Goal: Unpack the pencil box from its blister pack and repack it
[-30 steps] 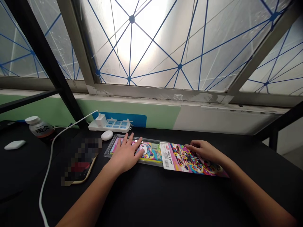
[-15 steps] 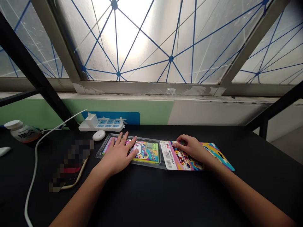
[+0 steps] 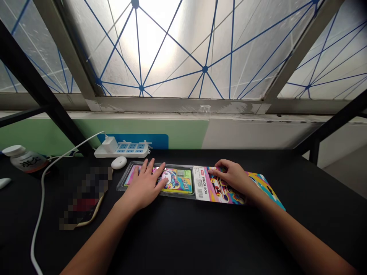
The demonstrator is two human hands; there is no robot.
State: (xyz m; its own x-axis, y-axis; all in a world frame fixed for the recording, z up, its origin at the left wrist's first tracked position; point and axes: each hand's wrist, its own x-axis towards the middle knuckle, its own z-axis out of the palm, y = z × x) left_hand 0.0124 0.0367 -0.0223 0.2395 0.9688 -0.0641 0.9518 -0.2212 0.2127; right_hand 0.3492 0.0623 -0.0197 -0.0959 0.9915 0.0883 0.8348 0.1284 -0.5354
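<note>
Beyond the clear package (image 3: pixel 177 196) we see three frosted window panes (image 3: pixel 172 49), and beneath it spreads one black counter (image 3: pixel 183 236). At the package's right edge lies the printed card (image 3: pixel 214 191) marked PENCIL BOX; it may be one piece or two, since our right hand (image 3: pixel 236 177) hides its middle. By our judgement, card and package are nearly parted: only the white label end is left at the package's edge, touching or overlapping, we cannot tell which. One package holds one pencil box (image 3: pixel 179 181), which is not out of it; that much looks undone. Of our two hands, the left hand (image 3: pixel 145 183) lies flat across package and box, its fingers spread and grasping nothing. The right rests on the card with fingers bent; whether they pinch it or merely press, we cannot tell. Left of the package we count one white cable (image 3: pixel 43 202), one pixelated object (image 3: pixel 86 198) and, well apart, one bottle (image 3: pixel 27 160). Behind the package's left end sits one power strip (image 3: pixel 130 154) bearing one plug (image 3: pixel 109 145). Smallest, one white oval piece (image 3: pixel 119 163) lies just beside the package's far left corner.
</note>
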